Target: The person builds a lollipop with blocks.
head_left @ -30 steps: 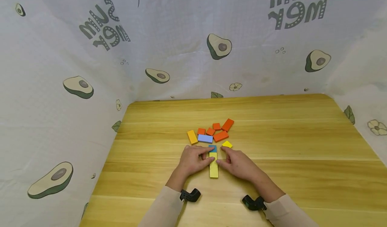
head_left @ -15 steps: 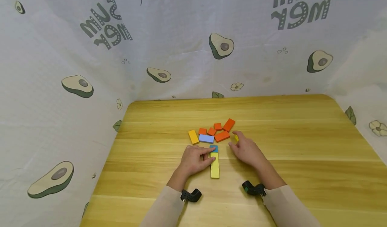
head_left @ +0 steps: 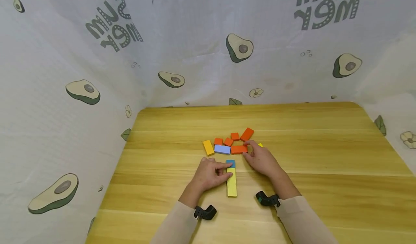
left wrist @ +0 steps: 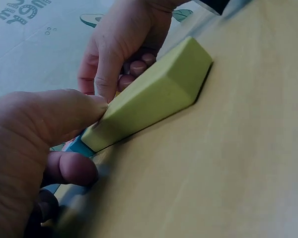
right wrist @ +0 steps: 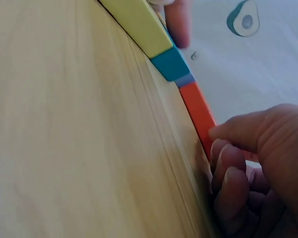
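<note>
Now our left hand [head_left: 208, 173] presses the long pale-yellow block [head_left: 232, 187] and small blue block [head_left: 229, 161]; our right hand [head_left: 261, 161] pinches the red-orange oblong block [head_left: 238, 150]. We'd best slide it flat.

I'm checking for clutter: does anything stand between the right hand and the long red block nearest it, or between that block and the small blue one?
Nothing visible does: the right hand grips the red block at its right end, and between it and the blue block only bare table shows.

The left hand's [left wrist: 32, 131] thumb touches a yellow block [left wrist: 149, 91] abutting a blue block [left wrist: 78, 147].
</note>
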